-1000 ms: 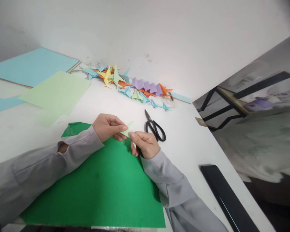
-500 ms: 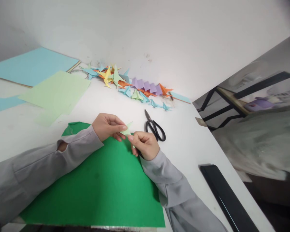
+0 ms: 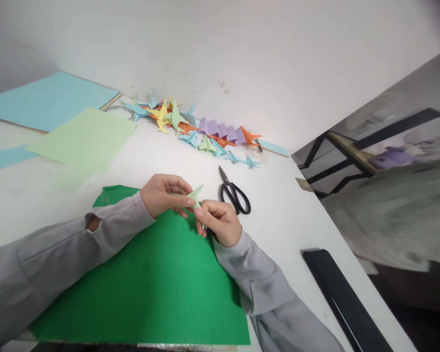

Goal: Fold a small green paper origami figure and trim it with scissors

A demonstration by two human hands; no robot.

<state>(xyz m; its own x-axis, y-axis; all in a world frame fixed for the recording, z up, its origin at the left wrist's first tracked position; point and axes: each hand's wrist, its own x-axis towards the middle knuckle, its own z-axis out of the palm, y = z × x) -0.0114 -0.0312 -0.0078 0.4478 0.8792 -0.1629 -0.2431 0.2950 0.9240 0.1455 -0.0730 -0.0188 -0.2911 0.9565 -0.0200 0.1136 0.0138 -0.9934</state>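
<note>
Pinched by left hand point(image 3: 166, 194) and right hand point(image 3: 220, 221), the paper point(image 3: 196, 192) seems mid-fold (one point juts free); the next crease likely wants steady pressure.

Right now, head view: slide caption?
Left hand and right hand pinch folded pale-green paper near a green sheet and scissors.
</note>
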